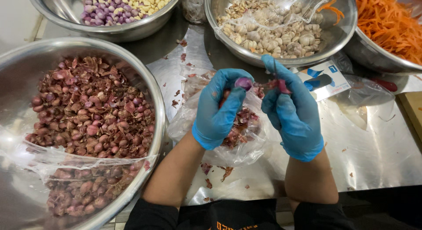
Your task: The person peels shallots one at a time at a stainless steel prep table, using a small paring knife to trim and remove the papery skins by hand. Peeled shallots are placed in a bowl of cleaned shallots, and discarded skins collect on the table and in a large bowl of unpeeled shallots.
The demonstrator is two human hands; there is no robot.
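Left hand: blue-gloved left hand (218,107) was curled shut round a small purple shallot (243,83), pinched at the fingertips, approx. centre of view, just above the peel bag.
Right hand: blue-gloved right hand (292,111) was closed on a thin blade or peeling tool, too small to tell which, w/ a strip of red shallot skin (281,85) caught at the tip, just beside the shallot.
Peel bag: clear plastic bag (198,120) lay under both hands on the counter (378,146), holding red peels.
Unpeeled stock: big steel bowl (17,67) at the left held unpeeled shallots and loose skins, part under plastic film.
Further out: bowl of peeled shallots and garlic cloves (118,34) at top left, bowl of garlic (347,23) at top centre, shredded carrot (387,23) at top right; a small printed card (325,80) lay by the right hand.
Risk 1: tool tip sat v. close to left fingertips; a slip prob. would nick the glove.
Risk 2: the shallot was held only by fingertips; wet gloves could let it drop into the peel bag.
Risk 3: skins already lay scattered on the counter; more could miss the bag.
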